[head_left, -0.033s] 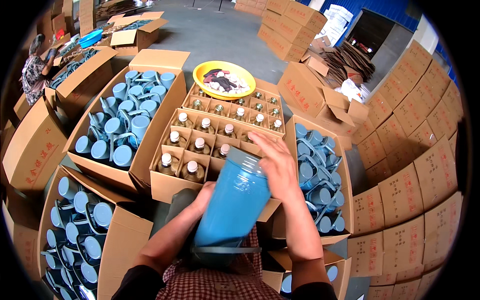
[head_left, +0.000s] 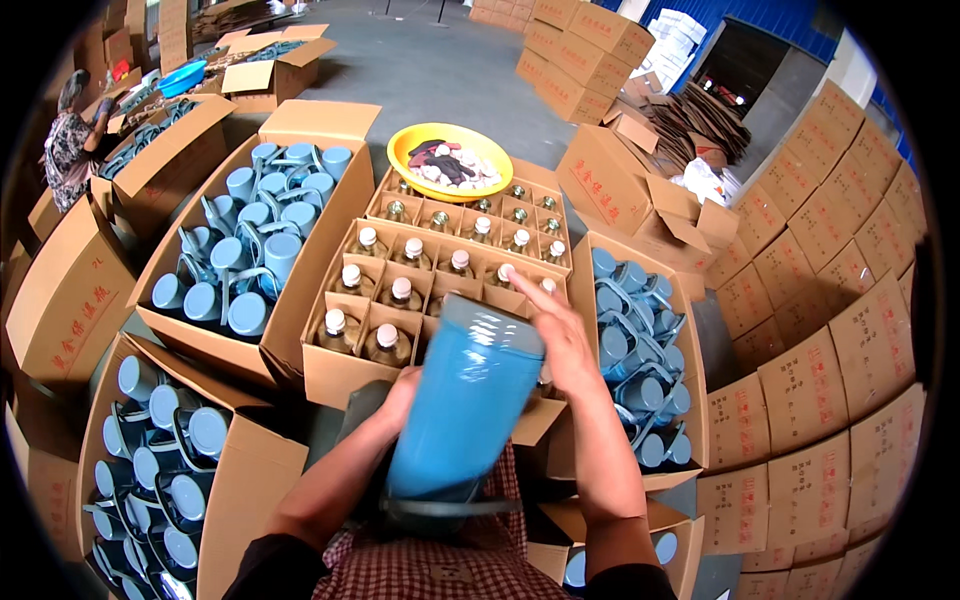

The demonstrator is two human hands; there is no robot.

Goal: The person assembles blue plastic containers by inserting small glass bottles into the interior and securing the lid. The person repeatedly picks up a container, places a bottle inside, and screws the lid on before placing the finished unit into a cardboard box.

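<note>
Blue flask shell sits upright and slightly tilted in front of the person's chest, between both forearms, its open top toward the divided carton of glass liners. Left hand wraps the shell's lower left side, gripping it. Right hand lies just beyond the rim, fingers spread wide, holding nothing, index finger reaching to a liner cap. Cartons of blue shells flank both sides.
</note>
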